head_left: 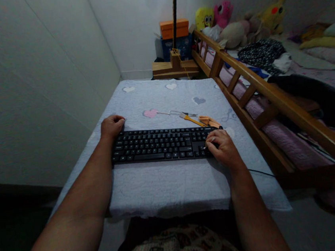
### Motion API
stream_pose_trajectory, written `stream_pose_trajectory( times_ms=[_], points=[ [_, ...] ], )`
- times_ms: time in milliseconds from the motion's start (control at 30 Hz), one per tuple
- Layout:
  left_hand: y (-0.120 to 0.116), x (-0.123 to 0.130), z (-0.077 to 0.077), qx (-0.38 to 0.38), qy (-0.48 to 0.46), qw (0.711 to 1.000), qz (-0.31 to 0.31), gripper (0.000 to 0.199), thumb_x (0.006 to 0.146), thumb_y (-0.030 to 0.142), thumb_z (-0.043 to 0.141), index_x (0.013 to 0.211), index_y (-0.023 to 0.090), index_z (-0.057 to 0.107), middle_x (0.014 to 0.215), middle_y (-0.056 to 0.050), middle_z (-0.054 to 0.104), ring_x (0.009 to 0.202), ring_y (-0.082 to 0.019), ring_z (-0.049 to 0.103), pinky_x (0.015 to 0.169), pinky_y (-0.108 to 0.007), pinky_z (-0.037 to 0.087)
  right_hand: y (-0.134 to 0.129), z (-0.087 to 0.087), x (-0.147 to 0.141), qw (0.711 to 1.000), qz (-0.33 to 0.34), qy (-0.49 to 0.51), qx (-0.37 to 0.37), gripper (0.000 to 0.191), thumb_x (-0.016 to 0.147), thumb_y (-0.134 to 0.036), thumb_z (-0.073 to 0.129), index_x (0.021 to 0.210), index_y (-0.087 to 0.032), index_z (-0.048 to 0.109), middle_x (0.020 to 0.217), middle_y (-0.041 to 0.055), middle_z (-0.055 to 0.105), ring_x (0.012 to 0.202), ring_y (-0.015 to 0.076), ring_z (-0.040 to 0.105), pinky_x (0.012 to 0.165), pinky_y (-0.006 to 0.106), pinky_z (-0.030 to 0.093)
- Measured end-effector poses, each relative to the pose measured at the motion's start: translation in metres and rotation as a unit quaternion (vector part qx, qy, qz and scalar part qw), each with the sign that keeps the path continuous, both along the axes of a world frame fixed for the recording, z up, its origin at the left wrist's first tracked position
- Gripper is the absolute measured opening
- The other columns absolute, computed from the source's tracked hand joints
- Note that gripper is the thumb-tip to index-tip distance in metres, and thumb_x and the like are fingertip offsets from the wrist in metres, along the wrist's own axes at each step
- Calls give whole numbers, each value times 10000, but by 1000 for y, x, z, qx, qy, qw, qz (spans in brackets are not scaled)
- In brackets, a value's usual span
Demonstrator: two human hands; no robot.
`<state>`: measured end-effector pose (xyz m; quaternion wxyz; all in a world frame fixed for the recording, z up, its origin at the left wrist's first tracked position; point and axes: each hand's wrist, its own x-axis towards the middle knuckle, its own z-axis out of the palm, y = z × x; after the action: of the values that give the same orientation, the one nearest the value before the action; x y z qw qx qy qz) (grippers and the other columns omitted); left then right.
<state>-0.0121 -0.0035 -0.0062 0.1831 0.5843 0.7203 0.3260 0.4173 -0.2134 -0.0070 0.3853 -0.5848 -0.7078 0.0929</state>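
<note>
A black keyboard (154, 145) lies flat across the cloth-covered table. My left hand (112, 126) rests at its far left corner, fingers curled in, with nothing seen in them. Over the number pad on the right, my right hand (221, 147) pinches a thin white stick with a pale tip, which looks like a cotton swab (205, 147); its tip is close to the keys. Beyond the keyboard lie a yellow-handled brush (193, 120), a thin metal tool (175, 112) and a folded orange cloth (209, 121).
A pale blue cloth with hearts (168, 185) covers the table. The wooden bed rail (246, 79) runs along the right, with plush toys (232, 32) and clothes behind it. A wooden stand with a black pole (175, 17) and boxes (174, 29) are at the back; a wall (45, 74) is left.
</note>
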Motion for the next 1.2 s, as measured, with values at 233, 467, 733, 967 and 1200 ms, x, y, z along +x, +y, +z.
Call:
stream_pose_trajectory(
  times_ms=[233,467,733,967,1200],
  points=[
    [2,-1,-3,8,-6,1000,0,143,727,292,682,797,234,792,888,-43,832,992,-286,784,986,-344,612,2,-4,2,1000,-12,-3,3,194,1007,-218,668,842,-272,753,1016,80,786,1076,318,663,1038,534,490],
    [5,-5,-8,13,-10,1000,-9,153,729,309,685,808,237,794,883,-40,828,976,-283,779,973,-345,616,3,-5,-2,1000,-12,-7,10,215,1031,-222,647,859,-272,767,1015,83,779,1063,317,654,1026,536,484],
    [6,-5,-9,18,-15,1000,-7,137,716,304,690,789,241,788,883,-41,828,967,-285,779,975,-356,619,6,-5,-6,1000,1,-12,9,221,1030,-222,638,857,-272,767,1006,82,782,1065,319,664,1044,553,486],
    [4,-1,-5,13,-15,1000,2,119,703,295,690,765,238,773,884,-46,828,960,-288,782,957,-353,619,8,-5,-9,1000,15,-22,5,212,1040,-226,647,882,-273,779,1024,84,785,1093,324,672,1064,556,478],
    [6,-4,-7,12,-13,1000,-6,133,719,302,683,787,236,777,890,-48,833,984,-288,784,978,-350,615,8,-4,-9,1000,9,-17,0,210,1029,-224,637,871,-274,767,1017,87,785,1083,322,663,1066,554,484]
  ],
)
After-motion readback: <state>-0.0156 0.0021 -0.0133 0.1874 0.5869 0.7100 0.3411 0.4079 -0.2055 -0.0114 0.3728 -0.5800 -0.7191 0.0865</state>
